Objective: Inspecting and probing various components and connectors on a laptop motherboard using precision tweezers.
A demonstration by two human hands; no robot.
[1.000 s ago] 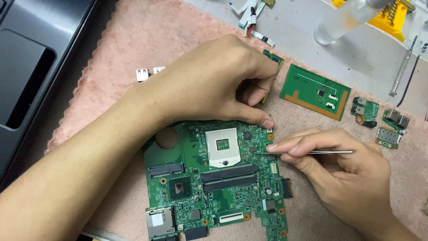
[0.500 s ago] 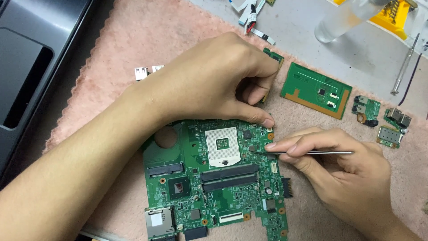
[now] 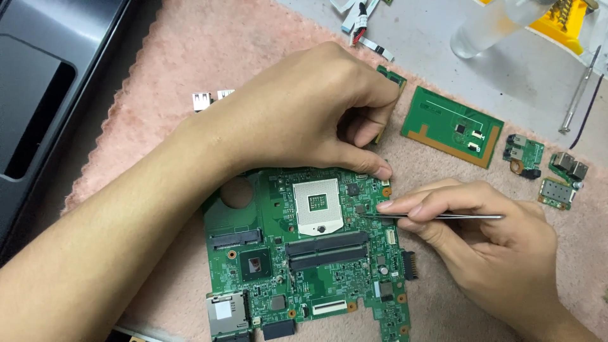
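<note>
Right hand point(image 3: 487, 247): grip narrow, pinching metal tweezers point(image 3: 437, 216) held nearly flat, tip touching the green motherboard point(image 3: 304, 253) just right of its silver processor socket point(image 3: 318, 206). Left hand point(image 3: 304, 120): curled with no object in its grip, thumb tip pressing the board's upper right edge. Motherboard lies flat on a pink towel point(image 3: 190, 57) over the surface; a smaller green board point(image 3: 453, 125) and three small connector boards point(image 3: 548, 168) lie to the right, a dark laptop shell point(image 3: 44, 88) at left.

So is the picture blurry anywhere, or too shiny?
Head view: even, soft light; the green board looks sharp, its small parts clear. The tweezers gleam a little in the right hand. The left hand casts only a faint shadow. The clear bottle at the top looks hazy.
</note>
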